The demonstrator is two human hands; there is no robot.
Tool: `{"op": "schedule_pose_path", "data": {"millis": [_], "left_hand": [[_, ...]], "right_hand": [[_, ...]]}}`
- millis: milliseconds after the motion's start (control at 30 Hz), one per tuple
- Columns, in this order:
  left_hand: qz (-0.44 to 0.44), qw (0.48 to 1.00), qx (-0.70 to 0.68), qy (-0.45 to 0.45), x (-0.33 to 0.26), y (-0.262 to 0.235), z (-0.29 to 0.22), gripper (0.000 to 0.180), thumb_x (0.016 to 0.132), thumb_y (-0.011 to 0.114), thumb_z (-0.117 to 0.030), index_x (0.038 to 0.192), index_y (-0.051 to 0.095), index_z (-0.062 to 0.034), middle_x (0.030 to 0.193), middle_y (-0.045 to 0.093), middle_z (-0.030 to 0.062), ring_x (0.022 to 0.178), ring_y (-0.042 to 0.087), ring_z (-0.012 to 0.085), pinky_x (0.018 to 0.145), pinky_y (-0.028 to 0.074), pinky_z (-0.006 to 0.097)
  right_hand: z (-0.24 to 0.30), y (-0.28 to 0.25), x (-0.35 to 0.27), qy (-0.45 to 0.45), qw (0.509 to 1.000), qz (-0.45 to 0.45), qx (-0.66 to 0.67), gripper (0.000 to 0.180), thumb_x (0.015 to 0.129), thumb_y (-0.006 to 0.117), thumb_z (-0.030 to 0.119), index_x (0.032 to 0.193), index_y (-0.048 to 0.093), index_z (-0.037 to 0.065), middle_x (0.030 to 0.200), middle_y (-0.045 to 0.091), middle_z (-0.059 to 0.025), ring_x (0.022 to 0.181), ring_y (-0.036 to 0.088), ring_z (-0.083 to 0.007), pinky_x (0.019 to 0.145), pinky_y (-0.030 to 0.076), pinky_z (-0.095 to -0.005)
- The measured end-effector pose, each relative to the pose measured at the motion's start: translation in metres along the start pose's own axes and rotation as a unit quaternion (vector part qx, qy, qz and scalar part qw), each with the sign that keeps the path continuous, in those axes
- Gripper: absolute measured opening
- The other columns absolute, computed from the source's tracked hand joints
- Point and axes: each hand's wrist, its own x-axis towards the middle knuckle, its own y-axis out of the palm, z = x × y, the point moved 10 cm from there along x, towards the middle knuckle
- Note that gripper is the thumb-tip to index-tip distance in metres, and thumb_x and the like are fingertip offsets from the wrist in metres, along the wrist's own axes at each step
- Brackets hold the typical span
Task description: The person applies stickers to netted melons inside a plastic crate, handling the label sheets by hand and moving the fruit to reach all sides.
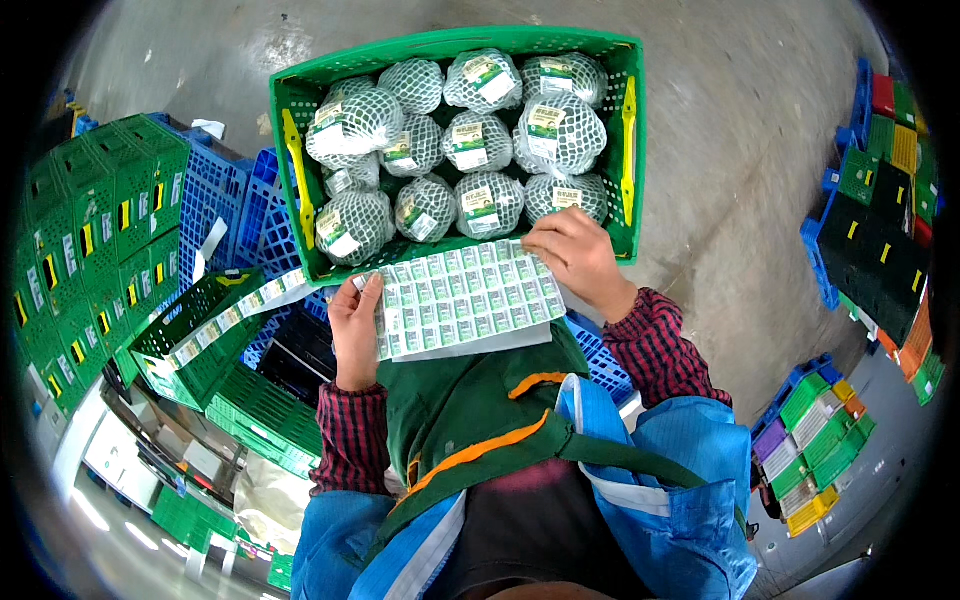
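stacks of green crates (95, 250) and blue crates (235, 200) crowd the left; more coloured crates (880, 200) line the right. a green crate (455, 45) of netted round fruit (480, 140) sits ahead on the concrete floor (740, 120). the label sheet (465, 298) lies across its near rim, long axis left-right, its lower edge over the apron. left hand (356, 330) fingers pinch the sheet's left edge; right hand (580, 258) fingers press its top right corner, fingertips hidden.

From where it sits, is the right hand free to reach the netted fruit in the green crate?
Probably yes: the right hand rests on the sticker sheet at the green crate edge, the netted fruit uncovered just beyond.
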Motion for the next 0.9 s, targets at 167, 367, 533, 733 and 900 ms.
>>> {"op": "schedule_pose_path", "data": {"millis": [167,367,533,733,900], "left_hand": [[-0.027,0.984,-0.116,-0.134,0.006,-0.02,0.04,0.016,0.091,0.063,-0.015,0.094,0.063,0.0013,0.08,0.067,0.0034,0.063,0.061,0.0078,0.057,0.048,0.022],[0.012,0.949,-0.188,-0.253,0.008,-0.052,0.105,0.019,0.089,0.059,-0.013,0.096,0.062,0.0044,0.089,0.068,0.0118,0.075,0.066,0.0197,0.068,0.053,0.031],[-0.017,0.908,-0.245,-0.338,-0.001,-0.074,0.159,0.014,0.087,0.06,-0.011,0.091,0.063,0.0017,0.091,0.067,0.0112,0.08,0.065,0.0207,0.075,0.052,0.032],[-0.084,0.86,-0.265,-0.429,-0.02,-0.093,0.199,0.011,0.083,0.066,-0.006,0.074,0.062,-0.003,0.063,0.06,0.0014,0.045,0.051,0.0105,0.038,0.038,0.02],[0.009,0.819,-0.25,-0.517,-0.03,-0.096,0.243,0.017,0.082,0.066,-0.004,0.07,0.055,-0.0045,0.058,0.053,-0.001,0.042,0.048,0.009,0.036,0.038,0.018]], "right_hand": [[0.026,0.024,0.005,-0.136,0.988,0.04,-0.067,0.021,0.071,0.063,0.011,0.092,0.067,0.009,0.092,0.061,-0.0026,0.086,0.058,-0.0216,0.071,0.049,-0.0335],[0.047,0.06,0.01,-0.256,0.955,0.147,0.011,0.027,0.073,0.061,0.011,0.1,0.063,0.006,0.096,0.059,-0.0054,0.088,0.058,-0.0231,0.072,0.049,-0.034],[0.067,0.084,0.012,-0.278,0.936,0.203,0.075,0.025,0.077,0.059,0.012,0.101,0.061,0.006,0.098,0.058,-0.0057,0.092,0.057,-0.0241,0.076,0.049,-0.0351],[0.082,0.112,0.014,-0.306,0.908,0.258,0.123,0.027,0.074,0.063,0.009,0.101,0.065,0.008,0.095,0.06,-0.0034,0.088,0.057,-0.0215,0.073,0.048,-0.0331],[0.07,0.144,0.005,-0.153,0.889,0.355,0.246,0.017,0.075,0.071,0.006,0.091,0.067,0.01,0.089,0.059,-0.0014,0.089,0.055,-0.0211,0.073,0.048,-0.0331]]}}
